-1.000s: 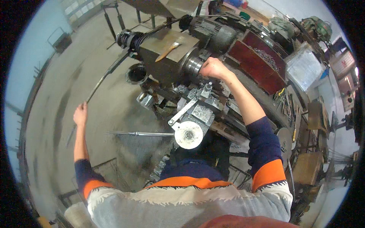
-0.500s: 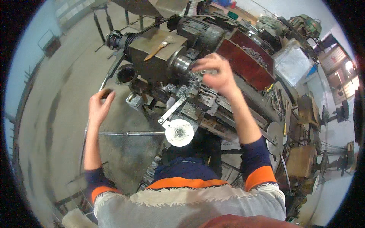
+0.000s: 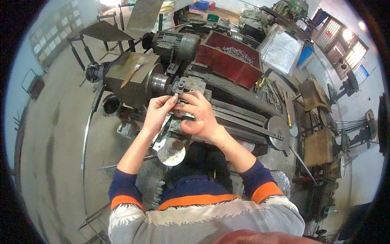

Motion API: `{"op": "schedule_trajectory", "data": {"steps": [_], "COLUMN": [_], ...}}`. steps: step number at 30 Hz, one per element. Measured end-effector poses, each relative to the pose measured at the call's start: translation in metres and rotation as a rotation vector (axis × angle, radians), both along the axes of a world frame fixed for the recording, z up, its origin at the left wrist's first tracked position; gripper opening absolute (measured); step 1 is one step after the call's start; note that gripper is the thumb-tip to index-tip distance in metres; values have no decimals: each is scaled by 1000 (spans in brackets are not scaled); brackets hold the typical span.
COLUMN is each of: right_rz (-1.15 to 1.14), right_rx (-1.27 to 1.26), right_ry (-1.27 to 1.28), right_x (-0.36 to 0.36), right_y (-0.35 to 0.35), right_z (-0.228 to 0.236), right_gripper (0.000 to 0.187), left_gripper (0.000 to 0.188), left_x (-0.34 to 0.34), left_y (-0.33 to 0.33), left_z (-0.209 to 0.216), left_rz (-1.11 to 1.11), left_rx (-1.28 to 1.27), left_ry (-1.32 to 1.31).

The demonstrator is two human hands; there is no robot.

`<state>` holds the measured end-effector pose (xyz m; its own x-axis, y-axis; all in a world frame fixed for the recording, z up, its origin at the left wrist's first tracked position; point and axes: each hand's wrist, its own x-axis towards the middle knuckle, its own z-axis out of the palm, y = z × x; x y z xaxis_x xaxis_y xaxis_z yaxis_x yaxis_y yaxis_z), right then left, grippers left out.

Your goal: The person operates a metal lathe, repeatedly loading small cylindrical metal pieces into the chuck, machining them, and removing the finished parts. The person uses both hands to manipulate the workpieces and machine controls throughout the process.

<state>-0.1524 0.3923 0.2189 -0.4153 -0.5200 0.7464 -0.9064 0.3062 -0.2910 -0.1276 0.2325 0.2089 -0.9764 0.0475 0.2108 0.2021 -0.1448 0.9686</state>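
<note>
Both of my hands meet over the tool slide of a metal lathe, just right of its shiny round chuck (image 3: 159, 84). My left hand (image 3: 156, 114) pinches with thumb and forefinger; whatever sits between the tips is too small to make out. Against those fingertips, my right hand (image 3: 199, 116) has its fingers curled in, its thumb held lower and a little apart. What the right fingers grip is hidden. Behind the hands shows a steel block with bolts (image 3: 193, 84). Below them is a pale round handwheel (image 3: 171, 151).
A wooden-handled brush (image 3: 132, 74) lies on the headstock cover (image 3: 115, 71). Behind the lathe stands a dark red bin (image 3: 227, 67) with metal pieces inside. Hand tools (image 3: 270, 95) lie to its right. Another wheel (image 3: 278, 133) sits at the bed's right end.
My hands were apart, the left out over the floor and the right above the chuck area. Now they are together at the tool slide. The view has shifted, with the lathe further left.
</note>
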Motion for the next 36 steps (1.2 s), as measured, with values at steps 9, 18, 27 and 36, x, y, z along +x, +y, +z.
{"op": "schedule_trajectory", "data": {"steps": [9,18,27,36], "right_rz": [95,13,-260,-153], "right_rx": [216,365,763,771], "right_ry": [-92,-274,-512,-507], "right_x": [-11,-95,-150,-161], "right_y": [-7,-27,-79,-80], "right_z": [9,13,-20,-31], "right_gripper": [27,20,26,26], "left_gripper": [30,39,34,29], "left_x": [11,39,189,187], "left_y": [-18,-145,-341,-274], "left_z": [6,13,-83,-72], "left_rz": [76,385,902,739], "left_rx": [-328,-919,-922,-1209], "left_ry": [58,67,-159,-529]}}
